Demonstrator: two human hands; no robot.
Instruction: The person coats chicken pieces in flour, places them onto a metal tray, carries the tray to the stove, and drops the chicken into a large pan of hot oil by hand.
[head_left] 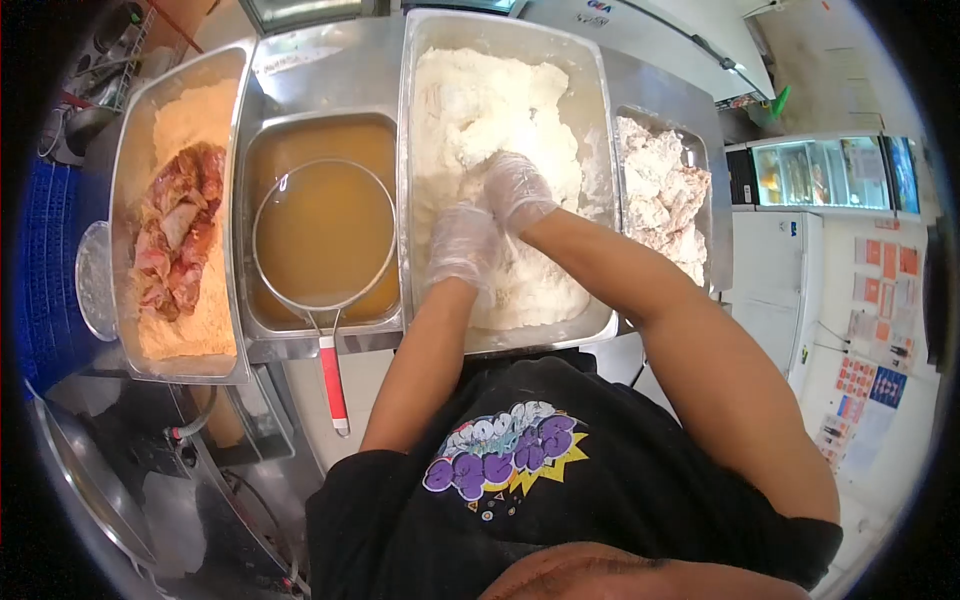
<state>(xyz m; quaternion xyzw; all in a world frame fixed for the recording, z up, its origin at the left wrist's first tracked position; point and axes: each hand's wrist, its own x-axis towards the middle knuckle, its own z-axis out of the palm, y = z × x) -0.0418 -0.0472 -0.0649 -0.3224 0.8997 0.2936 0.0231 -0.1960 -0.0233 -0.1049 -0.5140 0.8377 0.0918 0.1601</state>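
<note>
The big tray [597, 135] has lots of white powder [500, 95] in it. The left hand [463, 245] and the right hand [518, 190], both in clear gloves, are close together inside the big tray. I can't tell if either grip is apart, together or clamped on something, because the fingers are down in the powder. Just left of the big tray is a pan [270, 322] of brown liquid, with a round strainer [320, 306] across it. Farther left of the big tray, red meat [178, 235] lies on orange powder [190, 340]. Just right of the big tray are lumpy pieces [660, 200] with white powder on them.
</note>
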